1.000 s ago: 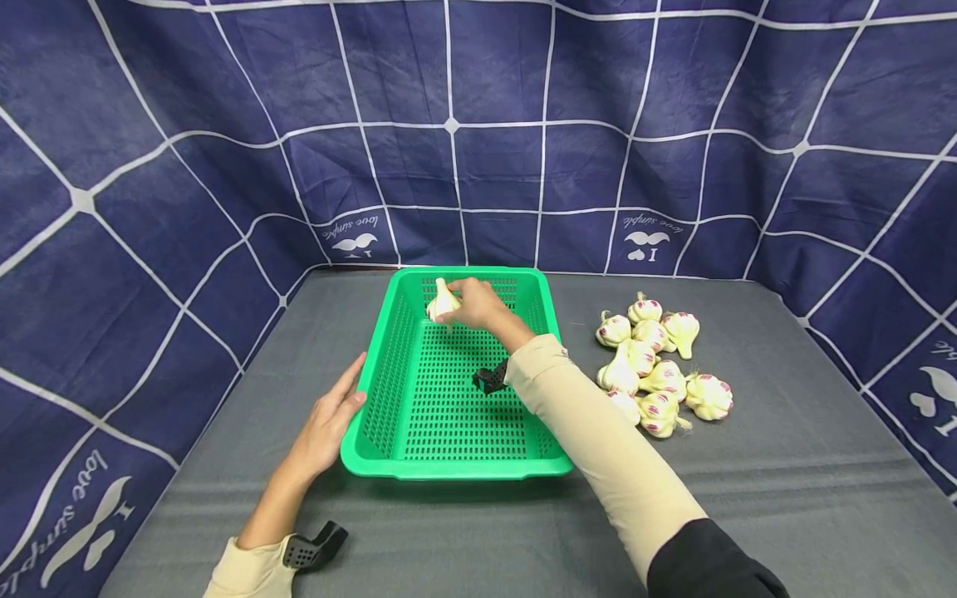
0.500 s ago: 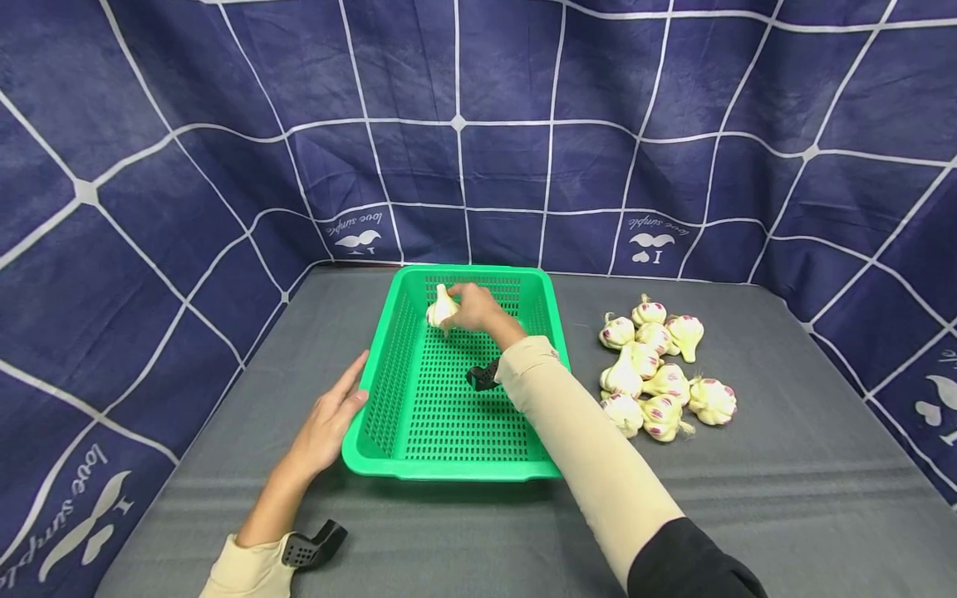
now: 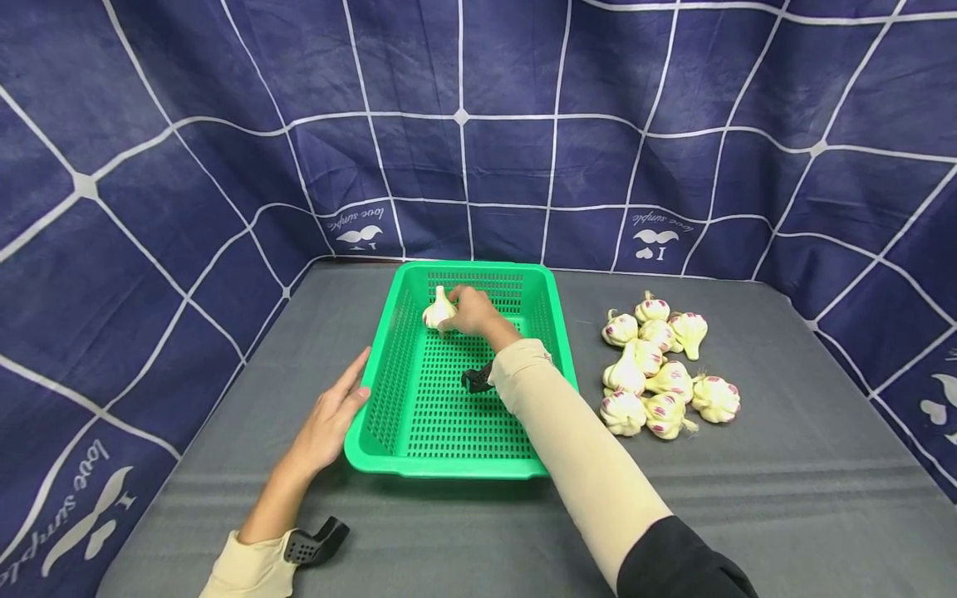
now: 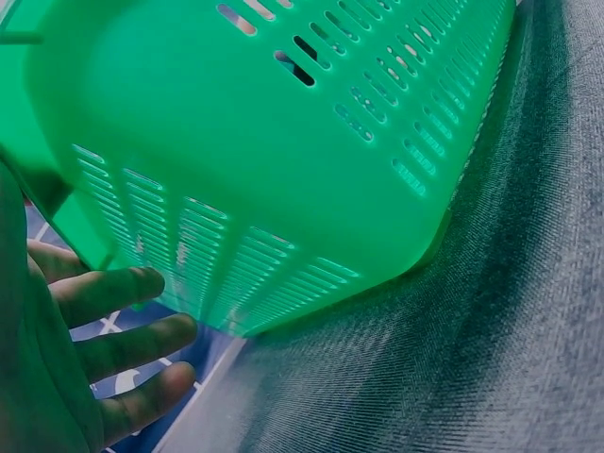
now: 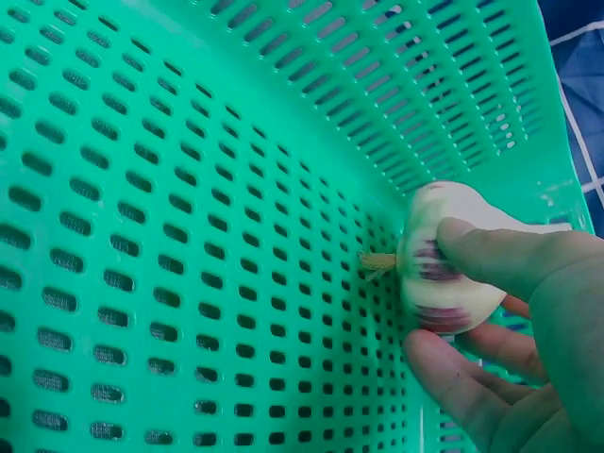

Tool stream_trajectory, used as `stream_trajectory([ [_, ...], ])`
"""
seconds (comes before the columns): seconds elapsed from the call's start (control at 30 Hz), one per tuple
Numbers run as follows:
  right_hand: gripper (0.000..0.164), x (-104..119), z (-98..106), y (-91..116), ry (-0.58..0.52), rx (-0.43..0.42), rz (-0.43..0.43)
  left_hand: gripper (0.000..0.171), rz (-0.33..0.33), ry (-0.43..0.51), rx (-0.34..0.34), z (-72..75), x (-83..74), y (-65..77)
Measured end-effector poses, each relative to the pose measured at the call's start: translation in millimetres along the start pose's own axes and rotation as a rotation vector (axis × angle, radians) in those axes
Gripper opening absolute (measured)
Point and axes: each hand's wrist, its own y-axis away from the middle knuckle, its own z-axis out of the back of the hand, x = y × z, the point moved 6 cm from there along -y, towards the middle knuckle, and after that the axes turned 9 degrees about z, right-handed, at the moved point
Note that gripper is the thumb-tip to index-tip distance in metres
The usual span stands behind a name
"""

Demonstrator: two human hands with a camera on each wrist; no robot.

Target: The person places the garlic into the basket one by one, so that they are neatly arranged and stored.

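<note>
Garlic bulb now lower in green basket, pinched at fingertips of right hand

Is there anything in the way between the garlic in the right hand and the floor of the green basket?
Nothing visible. The right hand holds the garlic bulb inside the green basket, near its far left corner, with the root tuft toward the floor. Whether it touches, I can't tell.

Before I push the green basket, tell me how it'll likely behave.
The green basket is probably light for its size: slots perforate walls and floor. Its broad rim suggests some stiffness. Wide and flat-floored, it will likely slide on the gray cloth, not tip.
</note>
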Motion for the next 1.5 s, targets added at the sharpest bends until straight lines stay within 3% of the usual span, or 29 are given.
stream_trajectory([
  [0.27,0.051,1.6,-2.4,3.2,0.013,0.015,0.005,0.051,0.014,0.006,0.011,-3.0,1.8,-0.2],
  [0.5,0.062,8.6,6.7,1.3,0.067,0.022,0.022,0.05,0.009,0.015,0.007,0.6,0.6,-0.1],
  [0.87,0.062,20.0,28.5,4.8,0.125,0.041,0.068,0.05,0.01,0.0,0.0,2.3,0.9,-0.3],
  [1.1,0.066,27.2,33.5,13.6,0.197,0.102,0.119,0.051,0.013,0.002,0.007,0.6,2.1,-0.4],
  [1.5,0.064,26.5,46.3,37.2,0.145,0.123,0.181,0.051,0.006,0.007,-0.008,1.6,1.6,-0.8],
])
